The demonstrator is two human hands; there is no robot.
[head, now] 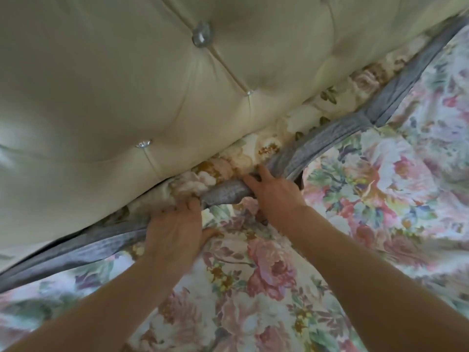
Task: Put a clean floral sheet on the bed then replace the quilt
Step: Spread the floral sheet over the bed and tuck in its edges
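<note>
The left hand [175, 229] lies knuckles-up with fingers curled into the grey crinkled fabric border band [317, 143], thumb pressing the printed cloth below it. The right hand [272, 190] grips the same band slightly farther along, fingertips hooked over its far side. That band edges the pink-and-green rose-printed floral sheet [368, 174], which spreads loosely rumpled across the bed toward the viewer and to the right. Beyond the band, a strip of cream fabric with faded beige flowers [299, 120] fills the gap up to the cream tufted leather headboard [127, 85], studded with clear crystal buttons [201, 34]. Whether that strip is mattress cover or another layer cannot be told. The sheet appears light, soft and limp: it will sag and wrinkle wherever it is unsupported, and is not fragile. The firmer doubled band seems the best place to hold, hands apart, drawing it taut toward the headboard.
</note>
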